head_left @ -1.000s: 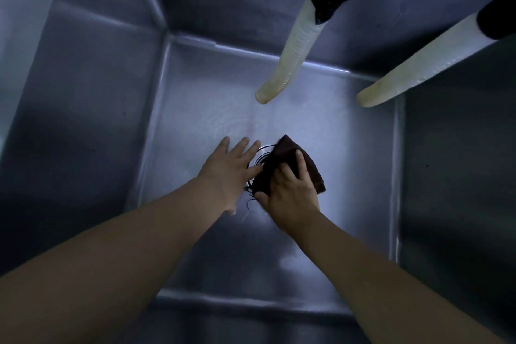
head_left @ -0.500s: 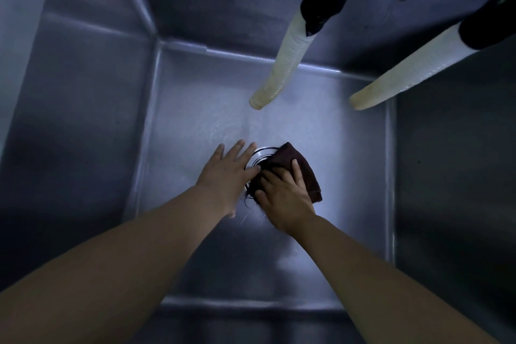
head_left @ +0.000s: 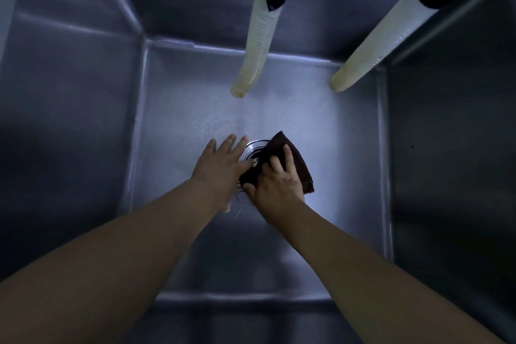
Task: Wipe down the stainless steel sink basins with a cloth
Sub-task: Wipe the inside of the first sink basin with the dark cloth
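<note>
I look straight down into a deep stainless steel sink basin (head_left: 181, 109). A dark brown cloth (head_left: 297, 160) lies at the bottom over the right part of the round metal drain (head_left: 252, 149). My right hand (head_left: 275, 184) presses on the cloth, with its fingers curled on the cloth's left part and its thumb under the near edge. My left hand (head_left: 220, 165) lies flat on the basin floor just left of the drain, fingers spread, thumb tip at the strainer holes.
Two pale ribbed hoses hang into the basin from above: one hose (head_left: 255, 45) ends above the drain, the other hose (head_left: 379, 45) slants in from the upper right. Steep steel walls close in on all four sides.
My right hand slid the cloth a little to the right, baring more of the drain and its strainer holes. My left hand stays flat beside the drain.
</note>
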The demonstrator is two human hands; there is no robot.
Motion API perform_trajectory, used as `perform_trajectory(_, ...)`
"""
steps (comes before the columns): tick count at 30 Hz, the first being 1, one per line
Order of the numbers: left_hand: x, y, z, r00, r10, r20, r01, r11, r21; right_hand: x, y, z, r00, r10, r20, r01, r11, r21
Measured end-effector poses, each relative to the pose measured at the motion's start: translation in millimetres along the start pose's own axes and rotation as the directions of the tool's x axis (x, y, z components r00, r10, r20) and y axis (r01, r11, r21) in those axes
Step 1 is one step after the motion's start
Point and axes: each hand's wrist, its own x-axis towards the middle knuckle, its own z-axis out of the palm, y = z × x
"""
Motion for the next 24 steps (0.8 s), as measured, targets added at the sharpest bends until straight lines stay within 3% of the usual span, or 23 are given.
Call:
perform_trajectory(3, 0.3, 2.8, 1.8, 1.000, -0.009, -0.009, 0.009, 1.000, 0.018, -11.3, 10.8, -0.1, 0.987, 0.075, -0.144, -0.057, 0.990, 0.129)
perform_trajectory(7, -2.0, 3.1, 1.7, 1.000, -0.008, -0.020, 0.008, 0.999, 0.044, -42.8, 17.8, 10.4, 0.972, 0.112, -0.206, -0.053, 0.961, 0.272)
perform_trajectory(9, -9.5, 1.6, 3.8, 0.999, -0.010, -0.052, 0.012, 1.000, 0.029, -68.4, 18.1, 14.6, 0.976, 0.061, -0.210, 0.000, 0.961, 0.277)
perform_trajectory(12, -32.8, -5.5, 14.0, 0.993, -0.036, -0.110, 0.037, 0.999, 0.010, -107.4, 21.0, 21.1, 0.961, -0.191, -0.200, 0.228, 0.956, 0.183)
perform_trajectory(16, -74.0, -25.1, 28.1, 0.962, -0.221, -0.159, 0.211, 0.975, -0.075, -117.7, 9.5, 26.9, 0.782, -0.592, -0.196, 0.619, 0.776, 0.121)
perform_trajectory(19, -94.8, -40.9, 26.1, 0.911, -0.364, -0.195, 0.325, 0.923, -0.207, -75.0, -21.0, 19.7, 0.701, -0.699, -0.143, 0.709, 0.705, 0.032)
perform_trajectory(24, -100.8, -54.9, 21.6, 0.829, -0.520, -0.206, 0.421, 0.823, -0.382, 28.5, -60.7, -4.2, 0.874, -0.483, -0.053, 0.483, 0.875, 0.001)
